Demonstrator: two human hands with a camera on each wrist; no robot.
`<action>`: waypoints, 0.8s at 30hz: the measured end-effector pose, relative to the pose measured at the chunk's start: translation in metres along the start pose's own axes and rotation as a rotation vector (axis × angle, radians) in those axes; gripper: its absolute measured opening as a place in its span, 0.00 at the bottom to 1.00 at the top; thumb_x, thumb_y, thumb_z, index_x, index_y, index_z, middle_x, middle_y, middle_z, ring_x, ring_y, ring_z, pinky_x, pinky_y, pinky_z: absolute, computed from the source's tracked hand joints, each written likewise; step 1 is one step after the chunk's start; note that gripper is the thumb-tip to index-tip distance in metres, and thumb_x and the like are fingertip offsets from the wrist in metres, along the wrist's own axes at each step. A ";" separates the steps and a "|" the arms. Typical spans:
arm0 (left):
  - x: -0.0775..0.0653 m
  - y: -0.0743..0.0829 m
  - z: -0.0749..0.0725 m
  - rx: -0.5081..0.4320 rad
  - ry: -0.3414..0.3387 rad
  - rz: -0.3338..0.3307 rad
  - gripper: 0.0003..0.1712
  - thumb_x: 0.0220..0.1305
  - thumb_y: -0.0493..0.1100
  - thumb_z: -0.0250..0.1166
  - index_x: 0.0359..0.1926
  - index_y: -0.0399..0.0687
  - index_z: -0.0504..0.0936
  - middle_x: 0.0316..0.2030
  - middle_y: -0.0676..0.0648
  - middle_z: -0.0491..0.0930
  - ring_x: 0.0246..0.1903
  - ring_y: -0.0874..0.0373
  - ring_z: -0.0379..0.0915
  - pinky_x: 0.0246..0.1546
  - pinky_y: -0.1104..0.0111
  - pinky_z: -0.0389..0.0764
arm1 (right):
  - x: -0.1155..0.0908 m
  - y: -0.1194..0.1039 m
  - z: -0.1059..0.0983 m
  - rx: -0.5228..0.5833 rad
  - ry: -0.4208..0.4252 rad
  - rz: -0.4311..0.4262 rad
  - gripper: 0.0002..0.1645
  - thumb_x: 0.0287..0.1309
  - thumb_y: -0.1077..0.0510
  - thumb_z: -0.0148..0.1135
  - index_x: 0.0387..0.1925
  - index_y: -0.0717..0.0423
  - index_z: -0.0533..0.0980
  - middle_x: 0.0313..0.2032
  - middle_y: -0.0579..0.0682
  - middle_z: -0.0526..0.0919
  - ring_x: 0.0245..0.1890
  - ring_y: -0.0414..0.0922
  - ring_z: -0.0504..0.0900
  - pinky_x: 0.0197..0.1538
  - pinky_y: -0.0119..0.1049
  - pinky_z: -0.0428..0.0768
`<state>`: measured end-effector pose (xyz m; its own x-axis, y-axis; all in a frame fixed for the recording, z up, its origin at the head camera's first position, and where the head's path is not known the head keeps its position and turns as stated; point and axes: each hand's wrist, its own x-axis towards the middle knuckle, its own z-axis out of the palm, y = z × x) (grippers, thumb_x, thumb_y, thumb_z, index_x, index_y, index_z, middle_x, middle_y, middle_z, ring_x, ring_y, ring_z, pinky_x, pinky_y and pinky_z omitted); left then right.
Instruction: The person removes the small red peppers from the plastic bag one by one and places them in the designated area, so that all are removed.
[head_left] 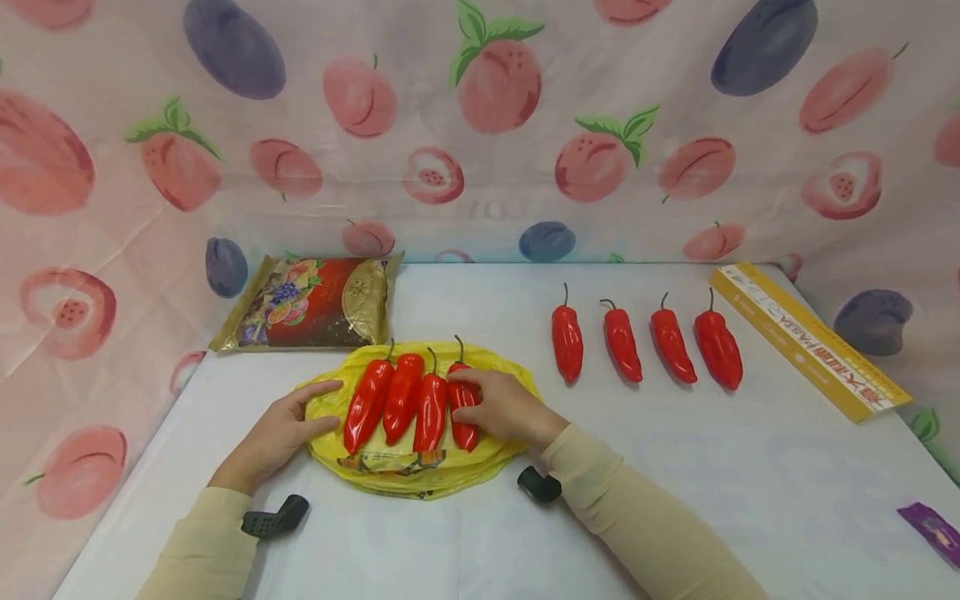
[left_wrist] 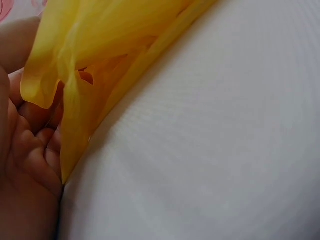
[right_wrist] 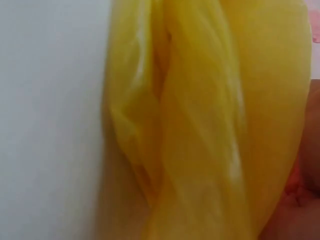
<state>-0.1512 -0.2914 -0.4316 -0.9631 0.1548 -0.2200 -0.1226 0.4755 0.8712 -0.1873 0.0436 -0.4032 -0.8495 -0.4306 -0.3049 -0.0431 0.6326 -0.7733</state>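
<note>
A yellow plastic bag [head_left: 480, 479] lies spread on the table with several red chili peppers [head_left: 403, 398] side by side on it, stems mostly pointing away. My right hand [head_left: 506, 406] grips the rightmost pepper [head_left: 462, 433] on the bag, fingers over its upper part and thumb at its near side. At the bag's left edge rests my left hand [head_left: 273, 433], thumb and fingers apart. Up close in the left wrist view, a crumpled yellow fold [left_wrist: 95, 50] lies against that hand's fingers. Yellow folds [right_wrist: 210, 125] hide most of the right hand in the right wrist view.
Behind the bag lies a gold and brown food packet [head_left: 315, 302]. To the right, several more red peppers [head_left: 624, 346] form a row, beside a long yellow box [head_left: 810, 342]. A purple wrapper [head_left: 933, 533] sits at the right edge. Fruit-printed cloth [head_left: 495, 150] surrounds the table.
</note>
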 end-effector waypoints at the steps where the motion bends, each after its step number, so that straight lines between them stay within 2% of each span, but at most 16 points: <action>1: 0.000 0.000 0.000 0.001 0.001 -0.002 0.37 0.66 0.47 0.68 0.71 0.43 0.67 0.74 0.33 0.55 0.73 0.34 0.45 0.69 0.37 0.50 | 0.000 0.000 0.000 -0.002 0.002 -0.001 0.36 0.60 0.53 0.71 0.69 0.40 0.71 0.62 0.52 0.72 0.53 0.48 0.72 0.36 0.33 0.85; 7: 0.001 0.000 0.000 0.012 0.002 -0.007 0.37 0.66 0.48 0.68 0.72 0.43 0.67 0.74 0.33 0.55 0.73 0.34 0.45 0.68 0.37 0.50 | -0.001 -0.002 -0.004 -0.047 0.020 -0.033 0.35 0.60 0.54 0.71 0.69 0.42 0.71 0.63 0.51 0.72 0.55 0.48 0.71 0.38 0.32 0.84; 16: 0.000 -0.001 0.001 -0.017 -0.008 -0.006 0.37 0.65 0.46 0.68 0.72 0.43 0.66 0.74 0.34 0.53 0.73 0.35 0.47 0.69 0.39 0.52 | -0.011 -0.008 -0.020 -0.070 0.121 -0.172 0.34 0.59 0.51 0.72 0.66 0.46 0.71 0.56 0.50 0.74 0.53 0.48 0.74 0.48 0.37 0.83; 21: 0.000 0.001 0.001 -0.006 -0.014 -0.016 0.38 0.66 0.48 0.68 0.72 0.44 0.66 0.74 0.34 0.53 0.72 0.35 0.47 0.69 0.38 0.52 | -0.016 -0.009 -0.031 -0.044 0.169 -0.204 0.31 0.61 0.58 0.69 0.65 0.48 0.71 0.55 0.51 0.75 0.50 0.50 0.77 0.46 0.38 0.84; 24: 0.000 0.001 0.001 -0.001 -0.014 -0.015 0.37 0.66 0.47 0.68 0.72 0.44 0.66 0.74 0.33 0.53 0.72 0.35 0.47 0.68 0.38 0.52 | -0.018 -0.008 -0.036 -0.030 0.195 -0.231 0.30 0.61 0.58 0.69 0.64 0.49 0.72 0.54 0.51 0.76 0.50 0.51 0.78 0.43 0.38 0.85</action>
<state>-0.1512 -0.2897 -0.4310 -0.9577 0.1597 -0.2395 -0.1376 0.4769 0.8681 -0.1909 0.0697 -0.3715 -0.9002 -0.4354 -0.0078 -0.2603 0.5522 -0.7921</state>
